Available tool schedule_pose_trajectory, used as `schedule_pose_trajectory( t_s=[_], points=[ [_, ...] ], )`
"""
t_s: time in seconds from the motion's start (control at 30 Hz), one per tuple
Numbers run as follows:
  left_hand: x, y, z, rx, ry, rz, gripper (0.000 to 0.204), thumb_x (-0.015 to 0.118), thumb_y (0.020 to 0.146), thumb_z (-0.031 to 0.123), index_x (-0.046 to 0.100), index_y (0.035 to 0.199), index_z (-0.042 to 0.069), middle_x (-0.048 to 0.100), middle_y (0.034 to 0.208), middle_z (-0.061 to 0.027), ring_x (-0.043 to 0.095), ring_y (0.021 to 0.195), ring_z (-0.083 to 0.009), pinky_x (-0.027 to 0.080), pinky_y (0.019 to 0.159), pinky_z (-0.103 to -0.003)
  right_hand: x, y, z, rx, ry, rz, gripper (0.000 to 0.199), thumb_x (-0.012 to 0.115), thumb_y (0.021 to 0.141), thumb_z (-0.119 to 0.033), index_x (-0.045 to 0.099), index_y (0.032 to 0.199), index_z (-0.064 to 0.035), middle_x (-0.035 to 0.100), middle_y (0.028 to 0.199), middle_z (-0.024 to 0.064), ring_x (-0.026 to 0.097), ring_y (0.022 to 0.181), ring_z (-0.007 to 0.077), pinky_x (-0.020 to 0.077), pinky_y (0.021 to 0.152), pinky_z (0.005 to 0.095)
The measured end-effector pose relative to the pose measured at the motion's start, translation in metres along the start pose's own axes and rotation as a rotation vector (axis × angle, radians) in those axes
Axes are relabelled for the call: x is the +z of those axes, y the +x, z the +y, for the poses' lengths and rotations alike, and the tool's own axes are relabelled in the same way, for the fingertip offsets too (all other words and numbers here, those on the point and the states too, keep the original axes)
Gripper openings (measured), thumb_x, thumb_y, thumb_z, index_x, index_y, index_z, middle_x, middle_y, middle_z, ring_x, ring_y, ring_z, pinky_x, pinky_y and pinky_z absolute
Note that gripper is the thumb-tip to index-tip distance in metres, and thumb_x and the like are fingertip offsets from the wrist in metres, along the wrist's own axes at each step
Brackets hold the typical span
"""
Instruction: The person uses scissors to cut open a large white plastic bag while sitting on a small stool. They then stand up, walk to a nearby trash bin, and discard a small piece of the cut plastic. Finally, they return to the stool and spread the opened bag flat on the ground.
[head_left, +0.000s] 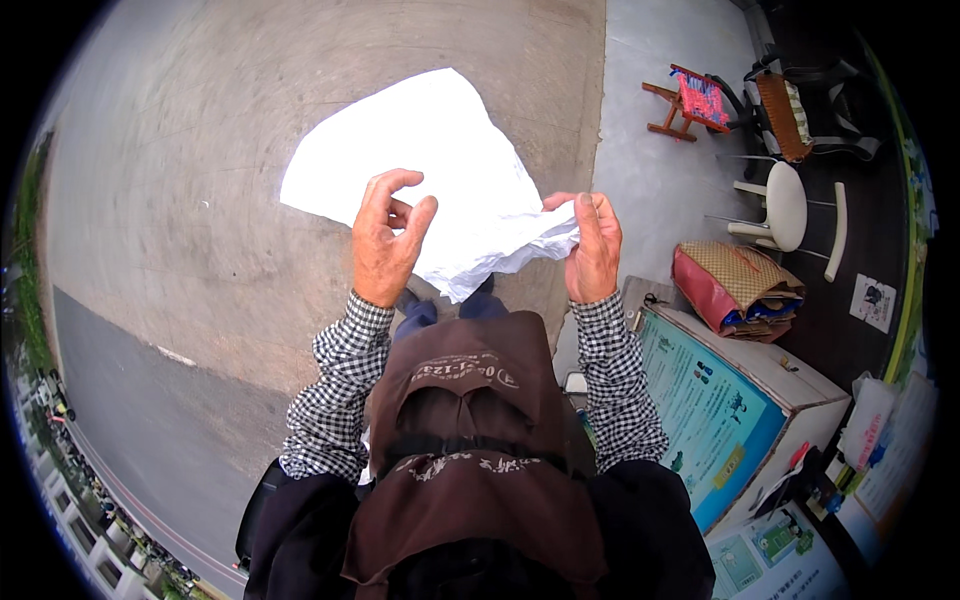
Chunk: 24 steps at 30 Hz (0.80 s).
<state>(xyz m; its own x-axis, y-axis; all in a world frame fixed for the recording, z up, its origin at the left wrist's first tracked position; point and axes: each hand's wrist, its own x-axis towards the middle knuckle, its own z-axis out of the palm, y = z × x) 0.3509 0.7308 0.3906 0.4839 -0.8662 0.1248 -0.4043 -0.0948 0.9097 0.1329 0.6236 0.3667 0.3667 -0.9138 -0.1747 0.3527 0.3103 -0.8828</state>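
Observation:
A large white cloth [430, 150], very bright and creased along its near edge, hangs spread out in front of me above the pavement. My right hand [595, 245] pinches its gathered right corner between thumb and fingers. Over the cloth's near left part is my left hand [390, 235], its fingers curled but apart from the thumb, with nothing seen between them. Whether its fingertips touch the cloth I cannot tell. Checked sleeves cover both my forearms, and a brown apron [470, 375] covers my front.
On my right stands a cabinet with a blue-green printed panel [710, 410]; a red and tan bag [740, 285] rests on top. Farther off are a small wooden folding stool [690, 103], a round cream stool [786, 207] and a brown chair [783, 115]. Dark road lies left.

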Motion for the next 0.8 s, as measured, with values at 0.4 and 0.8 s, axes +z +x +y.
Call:
schedule_pose_trajectory(
  t_s=[0.4,0.8],
  points=[
    [0.111,-0.023,-0.016,0.079,0.077,-0.645,0.013,0.069,0.084,0.005,0.067,0.096,0.001,0.063,0.090,-0.0085,0.060,0.066,-0.0175,0.049,0.060,-0.029,-0.050,-0.041,0.032,-0.077,0.018,0.060,0.026,0.048,0.103,-0.030,0.055,0.093,-0.0072,0.069,0.099,0.0104,0.059,0.092,0.0106,0.0447,0.089,0.0289],
    [0.085,-0.040,-0.017,-0.309,-0.031,-1.083,0.024,0.060,0.099,0.024,0.062,0.092,0.001,0.060,0.076,-0.0004,0.053,0.064,-0.0063,0.047,0.058,-0.023,-0.065,-0.108,0.064,-0.096,-0.071,0.334,0.030,0.045,0.104,-0.030,0.055,0.092,-0.0047,0.070,0.095,0.0118,0.062,0.083,0.0108,0.0496,0.079,0.0275]
  ],
)
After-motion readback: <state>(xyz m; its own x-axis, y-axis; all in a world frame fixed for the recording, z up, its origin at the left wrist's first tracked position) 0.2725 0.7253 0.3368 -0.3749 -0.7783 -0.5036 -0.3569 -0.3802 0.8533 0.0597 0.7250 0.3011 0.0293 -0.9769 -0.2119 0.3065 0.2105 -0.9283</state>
